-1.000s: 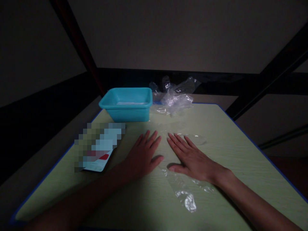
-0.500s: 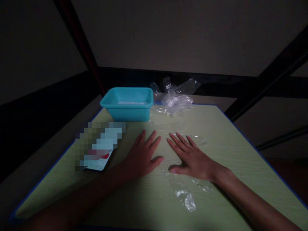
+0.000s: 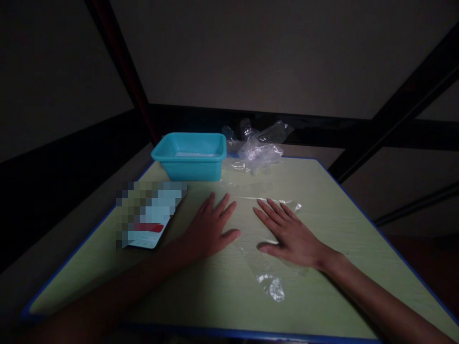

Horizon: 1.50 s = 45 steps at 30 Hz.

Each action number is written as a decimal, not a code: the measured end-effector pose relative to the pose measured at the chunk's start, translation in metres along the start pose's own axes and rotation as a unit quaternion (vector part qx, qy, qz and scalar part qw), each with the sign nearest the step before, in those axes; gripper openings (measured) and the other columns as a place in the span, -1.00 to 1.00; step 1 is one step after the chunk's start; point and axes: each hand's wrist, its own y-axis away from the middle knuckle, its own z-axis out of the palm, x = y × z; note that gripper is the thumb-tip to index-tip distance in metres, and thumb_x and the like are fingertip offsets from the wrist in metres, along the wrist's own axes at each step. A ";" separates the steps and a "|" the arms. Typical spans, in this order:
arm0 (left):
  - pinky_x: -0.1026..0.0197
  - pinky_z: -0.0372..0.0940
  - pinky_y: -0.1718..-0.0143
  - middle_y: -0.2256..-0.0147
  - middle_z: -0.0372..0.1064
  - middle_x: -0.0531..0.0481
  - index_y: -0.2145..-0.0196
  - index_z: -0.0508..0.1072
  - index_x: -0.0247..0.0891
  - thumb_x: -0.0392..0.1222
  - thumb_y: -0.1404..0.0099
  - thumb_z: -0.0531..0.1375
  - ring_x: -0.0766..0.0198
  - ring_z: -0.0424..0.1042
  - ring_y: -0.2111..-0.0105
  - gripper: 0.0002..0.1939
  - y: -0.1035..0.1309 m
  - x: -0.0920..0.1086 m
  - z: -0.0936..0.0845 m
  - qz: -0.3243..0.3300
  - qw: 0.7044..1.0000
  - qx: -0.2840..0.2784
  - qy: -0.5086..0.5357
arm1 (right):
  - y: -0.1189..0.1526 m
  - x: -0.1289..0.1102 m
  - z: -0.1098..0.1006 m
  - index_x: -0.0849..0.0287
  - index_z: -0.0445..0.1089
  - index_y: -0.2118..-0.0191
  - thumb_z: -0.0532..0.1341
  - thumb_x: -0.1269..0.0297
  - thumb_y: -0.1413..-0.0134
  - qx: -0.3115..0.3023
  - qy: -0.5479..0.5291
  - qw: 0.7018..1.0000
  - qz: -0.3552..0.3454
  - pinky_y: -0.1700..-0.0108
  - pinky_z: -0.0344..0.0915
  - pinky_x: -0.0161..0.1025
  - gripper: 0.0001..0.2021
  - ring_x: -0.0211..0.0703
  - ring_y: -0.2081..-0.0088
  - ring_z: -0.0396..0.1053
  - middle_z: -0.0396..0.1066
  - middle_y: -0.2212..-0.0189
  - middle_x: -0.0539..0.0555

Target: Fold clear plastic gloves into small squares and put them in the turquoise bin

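Observation:
A clear, thin disposable plastic glove point(image 3: 269, 283) lies spread flat on the table, its crumpled end toward me. Both my hands press on it, palms down. My left hand point(image 3: 211, 229) is open with fingers spread, to the left of the glove's middle. On the other side my right hand point(image 3: 289, 234) lies open and flat, fingers pointing inward and thumb apart. A gap separates the two hands. Part of the glove is hidden beneath them, and its outline is hard to make out.
Left of my left hand lies a phone point(image 3: 154, 237) with a lit screen, partly pixelated. A turquoise plastic basin point(image 3: 191, 169) stands at the back left of the pale table point(image 3: 344, 267). Beside it is a heap of crumpled clear plastic gloves point(image 3: 256, 150).
My right hand has slid slightly to the right over the plastic, widening the gap between my hands. My left hand has barely moved. The camera view has shifted a little.

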 end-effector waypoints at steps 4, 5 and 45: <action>-0.29 -0.03 -0.11 -0.24 -0.09 -0.28 -0.19 0.11 -0.35 0.09 -0.24 0.07 -0.35 -0.18 -0.21 -0.33 0.000 0.000 0.000 -0.003 1.000 -0.007 -0.016 | 0.004 0.000 0.004 0.37 -0.09 -0.27 -0.15 -0.26 -0.08 0.025 0.013 0.998 0.058 -0.20 -0.08 0.15 -0.15 0.18 -0.27 -0.21 -0.18 -0.27 0.35; -0.28 -0.03 -0.11 -0.24 -0.09 -0.27 -0.19 0.11 -0.35 0.10 -0.25 0.06 -0.35 -0.18 -0.21 -0.33 0.000 0.001 0.000 -0.002 1.000 -0.006 -0.018 | 0.006 0.000 0.006 0.39 -0.08 -0.26 -0.16 -0.25 -0.09 0.030 0.018 0.996 0.077 -0.20 -0.08 0.15 -0.16 0.17 -0.27 -0.20 -0.16 -0.26 0.35; 0.06 0.23 -0.01 0.11 0.38 -0.19 0.17 0.39 -0.39 -0.22 -0.25 0.09 0.09 0.34 0.09 -0.76 -0.015 0.022 -0.010 0.020 0.989 0.147 -0.007 | -0.054 0.033 0.011 0.38 0.00 -0.24 -0.19 0.29 -0.21 0.029 -0.013 0.998 0.060 -0.22 -0.07 0.07 -0.49 -0.03 -0.25 -0.12 -0.08 -0.25 0.25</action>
